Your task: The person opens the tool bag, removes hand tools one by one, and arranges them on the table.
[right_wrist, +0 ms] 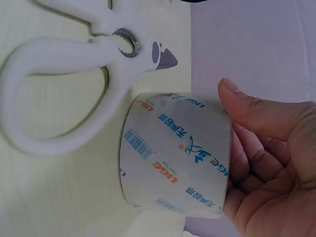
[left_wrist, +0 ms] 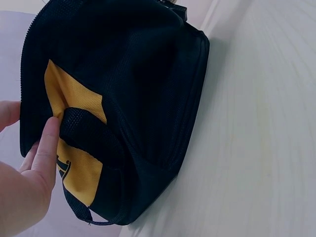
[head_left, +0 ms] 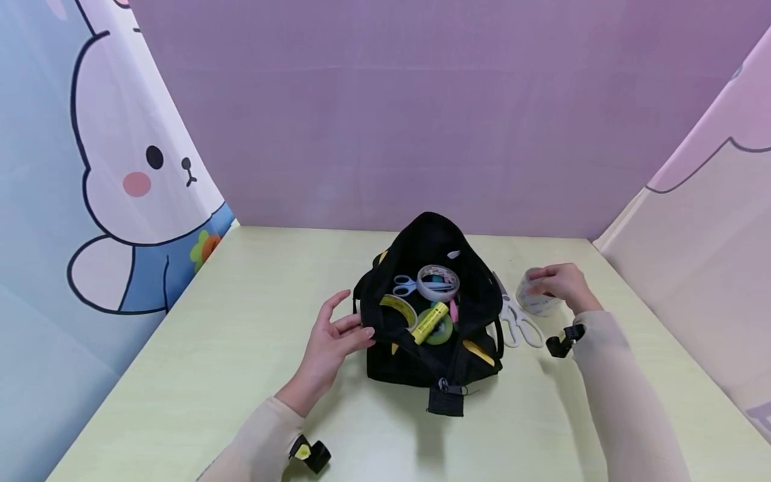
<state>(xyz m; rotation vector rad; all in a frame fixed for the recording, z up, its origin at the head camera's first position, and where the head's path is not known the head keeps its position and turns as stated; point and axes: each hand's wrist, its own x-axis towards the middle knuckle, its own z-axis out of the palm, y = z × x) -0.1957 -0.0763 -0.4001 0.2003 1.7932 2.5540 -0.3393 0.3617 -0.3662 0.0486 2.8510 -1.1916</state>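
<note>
A black bag (head_left: pixel 397 365) with yellow patches stands unzipped at mid-table, holding tape rolls, small scissors (head_left: pixel 405 286) and a yellow tube (head_left: pixel 430 323). My left hand (head_left: pixel 328 345) holds the bag's left edge; in the left wrist view its fingers (left_wrist: pixel 47 148) lie against the yellow patch (left_wrist: pixel 81 182) beside a black strap. To the right of the bag, my right hand (head_left: pixel 563 284) grips a wide roll of clear tape (head_left: pixel 536 304) by its upper edge. In the right wrist view, thumb and fingers of the right hand (right_wrist: pixel 276 158) hold the rim of the printed roll (right_wrist: pixel 173 158).
Large white-handled scissors (head_left: pixel 517 325) lie between the bag and the tape roll, their handles (right_wrist: pixel 54 54) close to the roll in the right wrist view. A purple cloth (head_left: pixel 361 120) hangs behind the table, with patterned cloths at both sides.
</note>
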